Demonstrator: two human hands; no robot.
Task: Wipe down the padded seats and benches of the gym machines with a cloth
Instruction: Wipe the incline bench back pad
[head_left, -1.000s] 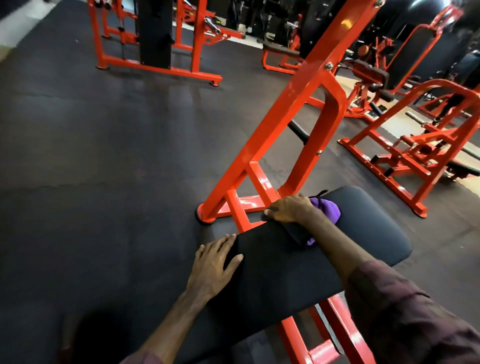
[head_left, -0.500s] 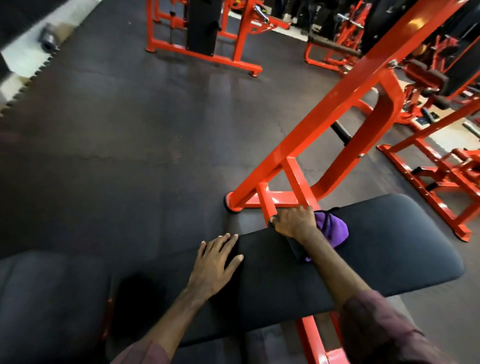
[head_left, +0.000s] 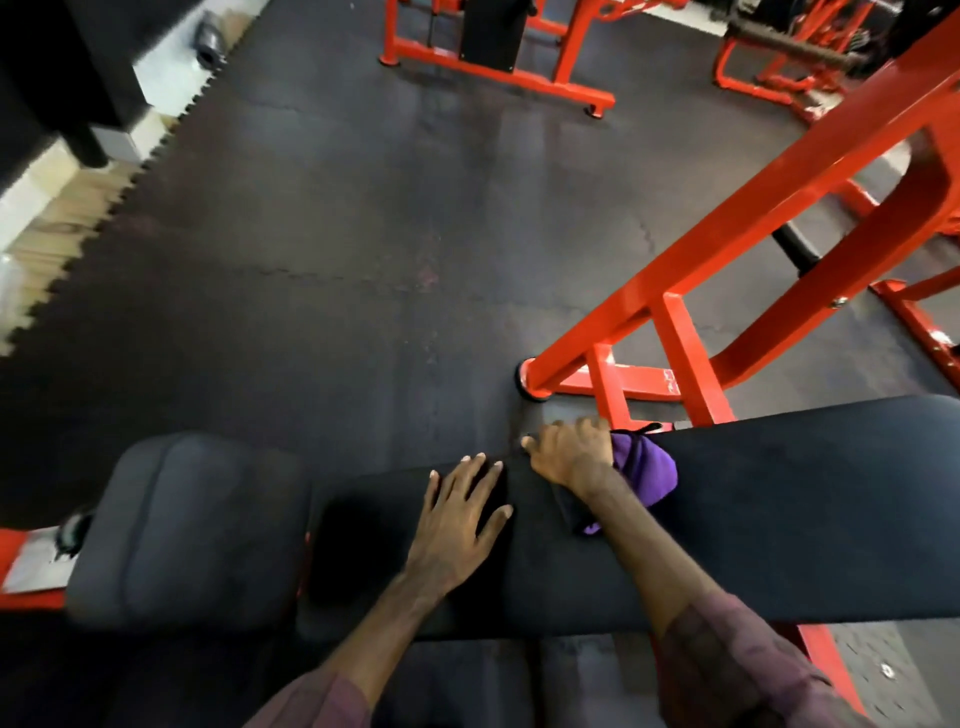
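Purple cloth (head_left: 644, 470) bunched on the far edge of the black bench (head_left: 779, 499), tucked under the right hand (head_left: 569, 454), fingers curled down over it. Left hand (head_left: 460, 512) just beside, flat, fingers spread on the padding. Red frame (head_left: 727, 249) behind.

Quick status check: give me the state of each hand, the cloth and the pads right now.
left hand: flat, fingers spread, resting on the bench pad
right hand: gripping the purple cloth at the pad's far edge
purple cloth: bunched, lying on the pad
seat pad: untouched
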